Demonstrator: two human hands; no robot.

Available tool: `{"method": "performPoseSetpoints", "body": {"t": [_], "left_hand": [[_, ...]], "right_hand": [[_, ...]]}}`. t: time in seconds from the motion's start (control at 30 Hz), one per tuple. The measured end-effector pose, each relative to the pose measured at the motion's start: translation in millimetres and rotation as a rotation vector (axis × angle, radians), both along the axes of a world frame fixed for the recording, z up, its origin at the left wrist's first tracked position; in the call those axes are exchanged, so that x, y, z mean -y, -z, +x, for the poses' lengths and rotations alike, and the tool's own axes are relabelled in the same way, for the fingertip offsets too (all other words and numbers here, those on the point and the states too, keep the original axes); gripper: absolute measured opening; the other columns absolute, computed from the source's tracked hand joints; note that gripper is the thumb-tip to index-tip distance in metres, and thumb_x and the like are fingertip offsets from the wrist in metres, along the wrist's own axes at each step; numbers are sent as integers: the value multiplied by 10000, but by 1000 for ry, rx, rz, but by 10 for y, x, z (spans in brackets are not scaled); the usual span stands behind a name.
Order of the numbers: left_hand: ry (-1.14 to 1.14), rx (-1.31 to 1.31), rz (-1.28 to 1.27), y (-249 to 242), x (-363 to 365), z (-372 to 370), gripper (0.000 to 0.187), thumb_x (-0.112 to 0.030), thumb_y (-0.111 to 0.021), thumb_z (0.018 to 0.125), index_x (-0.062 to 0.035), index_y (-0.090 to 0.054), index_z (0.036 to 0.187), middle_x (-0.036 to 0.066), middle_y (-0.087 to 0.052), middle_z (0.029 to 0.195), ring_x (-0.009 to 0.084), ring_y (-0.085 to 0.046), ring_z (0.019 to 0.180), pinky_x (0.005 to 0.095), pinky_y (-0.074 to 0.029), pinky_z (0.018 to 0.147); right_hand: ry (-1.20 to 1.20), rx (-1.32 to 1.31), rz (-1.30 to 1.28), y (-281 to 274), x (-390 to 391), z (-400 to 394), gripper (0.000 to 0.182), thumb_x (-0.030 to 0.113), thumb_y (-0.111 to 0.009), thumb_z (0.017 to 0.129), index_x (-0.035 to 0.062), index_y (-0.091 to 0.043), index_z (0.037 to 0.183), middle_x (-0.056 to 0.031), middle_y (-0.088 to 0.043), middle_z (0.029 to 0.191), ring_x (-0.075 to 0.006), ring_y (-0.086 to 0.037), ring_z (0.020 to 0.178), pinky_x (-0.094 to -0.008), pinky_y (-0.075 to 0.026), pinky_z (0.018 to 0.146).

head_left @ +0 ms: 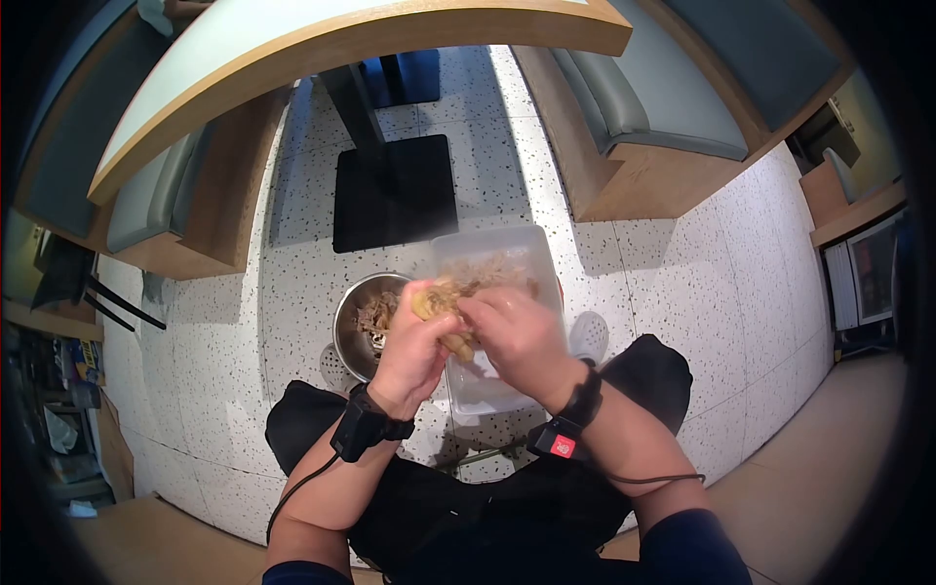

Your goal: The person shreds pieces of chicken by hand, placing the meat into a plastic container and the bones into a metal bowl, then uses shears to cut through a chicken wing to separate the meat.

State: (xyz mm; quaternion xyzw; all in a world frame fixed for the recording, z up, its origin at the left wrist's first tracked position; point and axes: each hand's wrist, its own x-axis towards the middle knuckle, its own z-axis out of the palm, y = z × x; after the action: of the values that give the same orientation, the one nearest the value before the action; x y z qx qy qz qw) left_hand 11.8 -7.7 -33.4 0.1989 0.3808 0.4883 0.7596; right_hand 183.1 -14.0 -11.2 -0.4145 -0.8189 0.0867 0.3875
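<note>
Dark blue sleeves (692,546) are seen nearest, with bare forearms left uncovered below them. Between the two hands, brought close together, a yellowish lump of food (436,303) is held above a clear plastic tub (544,244) and beside a steel bowl (339,336), both set on the speckled floor (214,366). It is gripped by the left hand (414,343) and touched by the right hand (517,336) (whose fingers are blurred, so their closing cannot be told). Brownish pieces (375,314) are contained in the bowl.
</note>
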Motion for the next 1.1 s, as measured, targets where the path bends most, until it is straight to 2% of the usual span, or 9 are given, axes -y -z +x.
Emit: {"method": "performPoseSetpoints", "body": {"t": [0.23,0.33,0.43,0.53,0.6,0.8,0.9,1.03,1.1], "left_hand": [[-77,12,15,-24,-50,63,426,106,-543,837,-50,-447,1222,110,-589,1141,208,-644,1016,342,-564,891],[-163,67,3,-50,-62,99,437,109,-555,864,-34,-438,1260,125,-605,1111,201,-663,937,312,-586,768],[-150,102,-11,-80,-63,101,437,106,-553,858,-37,-438,1255,128,-603,1124,209,-664,950,316,-595,766],[-156,143,-16,-92,-68,97,432,94,-533,863,-38,-431,1261,145,-587,1161,241,-670,960,329,-610,731],[-102,195,-9,-132,-46,61,426,88,-507,865,-37,-430,1265,171,-565,1220,278,-671,1016,365,-620,790],[-44,293,24,-111,-9,-15,468,97,-481,849,-33,-429,1295,184,-545,1301,312,-620,1181,456,-582,956],[-8,239,40,-174,23,-32,450,44,-504,819,-45,-477,1259,145,-565,1276,284,-609,1174,429,-547,1002],[-14,238,77,-117,57,-112,500,29,-522,807,-45,-482,1300,146,-563,1287,281,-611,1166,426,-564,973],[-7,245,172,-88,73,-277,480,58,-504,821,-30,-487,1293,156,-566,1269,274,-625,1134,430,-573,952]], "right_hand": [[62,-152,4,85,-41,-71,249,36,-740,818,18,-689,1060,-133,-691,958,-325,-691,880,-386,-577,770],[120,-280,-138,54,-56,-77,187,5,-724,829,9,-713,1016,-150,-700,922,-326,-696,817,-377,-581,739],[161,-456,-373,17,-71,-73,140,9,-715,860,-3,-734,998,-149,-719,907,-274,-714,779,-355,-581,709],[187,-559,-568,-53,-103,-37,133,33,-732,890,-3,-748,1016,-107,-743,900,-153,-710,774,-306,-570,680],[222,-720,-873,-102,-128,1,117,34,-758,905,-13,-736,1010,-78,-756,931,-108,-710,829,-258,-568,730],[97,-1017,-1069,-20,-206,128,142,11,-735,928,-29,-690,1057,-84,-738,964,-118,-699,859,-257,-568,771],[25,-1177,-1156,-59,-198,172,158,-4,-723,929,-35,-675,1077,-92,-727,1002,-128,-696,864,-261,-572,773],[9,-1161,-1191,23,-252,266,165,7,-718,938,-27,-664,1090,-95,-718,1008,-145,-693,859,-266,-570,780],[45,-1335,-1114,49,-342,429,152,25,-720,953,-29,-660,1082,-90,-715,967,-131,-697,815,-270,-608,765]]}}
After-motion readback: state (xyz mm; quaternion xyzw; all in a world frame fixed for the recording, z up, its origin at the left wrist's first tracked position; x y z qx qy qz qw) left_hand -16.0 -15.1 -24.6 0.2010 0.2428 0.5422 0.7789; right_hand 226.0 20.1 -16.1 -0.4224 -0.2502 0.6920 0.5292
